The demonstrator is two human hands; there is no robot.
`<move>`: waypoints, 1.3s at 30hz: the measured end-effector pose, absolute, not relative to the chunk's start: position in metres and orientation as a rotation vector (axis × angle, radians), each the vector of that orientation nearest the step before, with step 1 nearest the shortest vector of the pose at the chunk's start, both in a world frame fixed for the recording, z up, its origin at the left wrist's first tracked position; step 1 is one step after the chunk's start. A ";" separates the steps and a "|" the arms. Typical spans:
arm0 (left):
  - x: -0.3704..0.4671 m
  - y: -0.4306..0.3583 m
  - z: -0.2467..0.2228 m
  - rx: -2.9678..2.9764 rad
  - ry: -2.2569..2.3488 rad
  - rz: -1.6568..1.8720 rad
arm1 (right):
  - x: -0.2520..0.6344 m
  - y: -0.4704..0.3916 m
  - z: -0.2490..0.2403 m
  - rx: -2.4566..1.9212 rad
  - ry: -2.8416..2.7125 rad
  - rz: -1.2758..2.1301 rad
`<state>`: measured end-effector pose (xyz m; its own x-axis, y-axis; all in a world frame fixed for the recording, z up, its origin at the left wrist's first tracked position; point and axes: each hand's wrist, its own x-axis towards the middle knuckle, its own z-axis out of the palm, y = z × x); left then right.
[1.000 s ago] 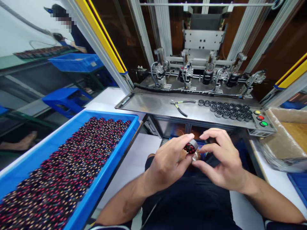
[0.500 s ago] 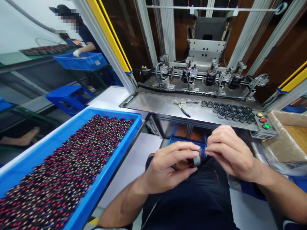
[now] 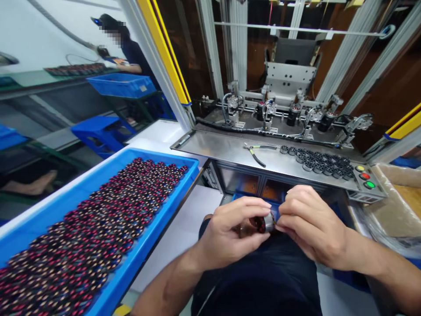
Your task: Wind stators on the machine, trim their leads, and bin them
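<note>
In the head view, my left hand (image 3: 235, 226) holds a motor stator (image 3: 268, 222) above my lap. The stator has a silvery ring and dark red windings, and lies tilted on its side between thumb and fingers. At its right edge my right hand (image 3: 312, 221) is closed in a pinch, fingertips against the part. What those fingertips grip is too small to make out.
To the left stands a blue tray (image 3: 171, 210) filled with many wound stators. Cutting pliers (image 3: 255, 154) and black plastic parts (image 3: 324, 162) lie on the metal ledge before the machine. Lit buttons (image 3: 365, 176) sit at right; a co-worker (image 3: 134, 57) stands far left.
My right hand has moved left and a little down, closer to the stator. The stator has turned slightly in my left hand. The camera view has shifted, and the co-worker's arm has moved.
</note>
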<state>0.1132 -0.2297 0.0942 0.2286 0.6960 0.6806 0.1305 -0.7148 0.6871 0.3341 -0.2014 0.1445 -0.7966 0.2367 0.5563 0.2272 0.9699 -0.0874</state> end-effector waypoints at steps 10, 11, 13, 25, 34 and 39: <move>0.092 -0.230 0.079 1.253 0.785 1.584 | 0.302 -0.050 0.102 -0.991 -2.502 0.085; 0.090 -0.230 0.079 1.226 0.800 1.603 | 0.295 -0.030 0.090 -1.070 -2.509 0.056; 0.086 -0.232 0.079 1.180 0.829 1.637 | 0.284 -0.001 0.066 -1.185 -2.530 0.027; 0.085 -0.228 0.078 0.936 0.879 1.624 | 0.287 0.020 0.039 -1.251 -2.623 0.156; 0.102 -0.229 0.087 0.848 0.963 1.629 | 0.304 0.032 0.047 -1.331 -2.082 0.647; 0.109 -0.227 0.087 0.861 0.963 1.646 | 0.321 0.003 0.067 -1.260 -1.724 0.970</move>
<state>0.1090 -0.2268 0.0865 -0.2447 0.9658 0.0862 -0.3985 -0.1812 0.8991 0.3211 0.0030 0.0666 -0.2089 0.9667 0.1480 0.3757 0.2191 -0.9005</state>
